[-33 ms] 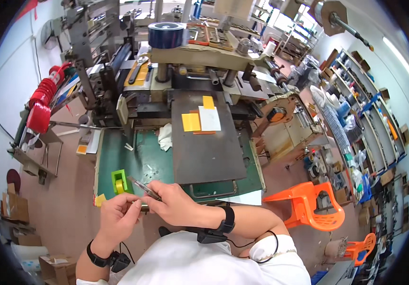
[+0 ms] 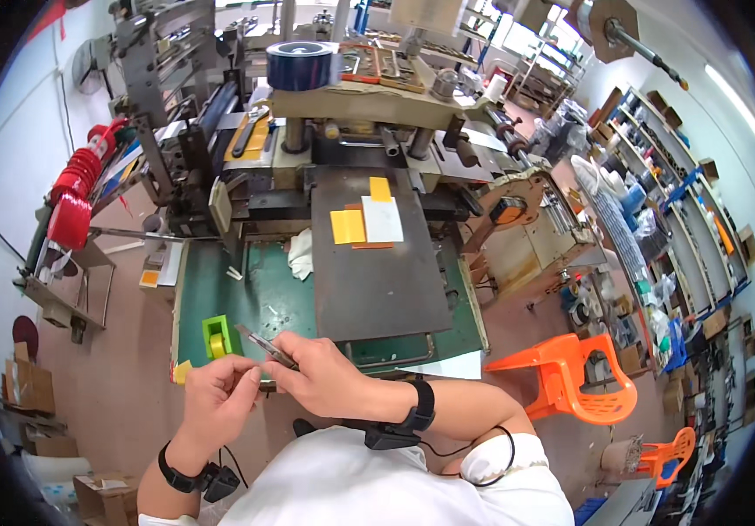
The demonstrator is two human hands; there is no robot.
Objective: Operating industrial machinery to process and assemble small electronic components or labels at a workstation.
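Observation:
My right hand is closed around a slim utility knife, whose tip points up and to the left. Close beside it, my left hand is pinched, thumb against fingers; anything between them is too small to make out. The hands meet at the near edge of the green work surface. Just beyond them stands a bright green tape dispenser with a yellow roll. A small yellow piece lies at the corner left of my left hand.
A dark metal plate bears yellow and white sheets, and a bar handle runs along its near side. A white cloth lies left of it. The press rises behind. An orange chair stands at right.
The scene has shifted very slightly to the left in the picture. Both hands keep the same pose, and the knife stays in my right hand.

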